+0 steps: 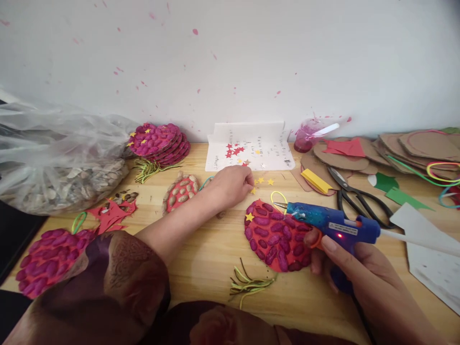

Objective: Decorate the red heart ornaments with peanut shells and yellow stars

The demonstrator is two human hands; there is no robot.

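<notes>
My right hand (359,268) grips a blue hot glue gun (334,225) with its red light lit and a white glue stick in its back. The nozzle points left over a red disc (275,235) covered in purple-painted peanuts. One yellow star (249,217) sits at the disc's upper left, and a tassel (247,282) of green and dark strands hangs below. My left hand (233,184) reaches to the table beside several small yellow stars (264,181). Its fingers are curled together; whatever they may hold is hidden.
White paper (251,143) with red stars lies against the wall, beside a cup of purple paint (305,136). Scissors (354,196) and cardboard discs (424,151) lie right. Left are a bag of shells (64,184), stacked peanut discs (160,143), another purple disc (53,258) and red scraps (115,215).
</notes>
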